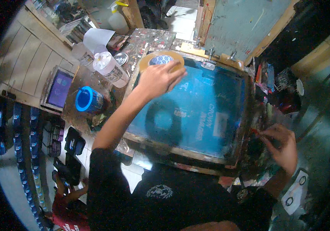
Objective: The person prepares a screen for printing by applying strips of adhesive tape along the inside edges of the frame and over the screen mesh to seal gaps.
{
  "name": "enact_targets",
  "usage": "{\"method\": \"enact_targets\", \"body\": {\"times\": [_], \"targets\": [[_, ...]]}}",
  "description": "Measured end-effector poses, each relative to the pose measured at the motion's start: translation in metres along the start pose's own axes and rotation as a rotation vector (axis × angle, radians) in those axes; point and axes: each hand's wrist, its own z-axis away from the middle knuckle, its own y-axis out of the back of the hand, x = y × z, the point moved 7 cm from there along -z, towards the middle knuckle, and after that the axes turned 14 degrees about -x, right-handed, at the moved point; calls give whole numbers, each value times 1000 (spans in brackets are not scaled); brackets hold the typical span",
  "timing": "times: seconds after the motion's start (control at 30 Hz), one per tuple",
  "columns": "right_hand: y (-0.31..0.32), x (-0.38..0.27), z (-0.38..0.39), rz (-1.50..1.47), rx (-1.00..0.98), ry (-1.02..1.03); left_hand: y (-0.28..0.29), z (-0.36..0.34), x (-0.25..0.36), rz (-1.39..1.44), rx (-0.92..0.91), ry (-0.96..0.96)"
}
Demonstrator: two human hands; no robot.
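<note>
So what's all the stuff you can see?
printing screen: 1, blue, middle of table
table: 1, brown, under screen
tape roll: 1, amber, screen's far left
bottles: 2, clear, table's left
tub: 1, blue, nearer than bottles
lid: 1, silver, beside bottles
paper: 1, white, behind bottles
spray bottle: 1, whitish, far left
framed panel: 1, purple, left of tub
co-worker: 1, red clothing, lower left
clutter: too jumbled to count, mixed, right side
shirt: 1, black, lower middle
hands: 2, bare, left on tape roll, right past screen's right edge
</note>
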Motion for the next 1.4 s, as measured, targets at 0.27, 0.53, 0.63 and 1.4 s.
{"method": "enact_targets", "body": {"times": [0.27,0.53,0.63,1.4], "targets": [[23,-75,-29,113,-76,344,-173,-28,-46,-248,-37,224],[25,-113,-79,62,-198,534,-110,-30,-13,40,233,414],[21,-118,-106,-6,-255,610,-67,-16,37,1314,156,-37],[-169,30,-330,-668,-622,471,-127,145,111,1657,-306,876]]}}
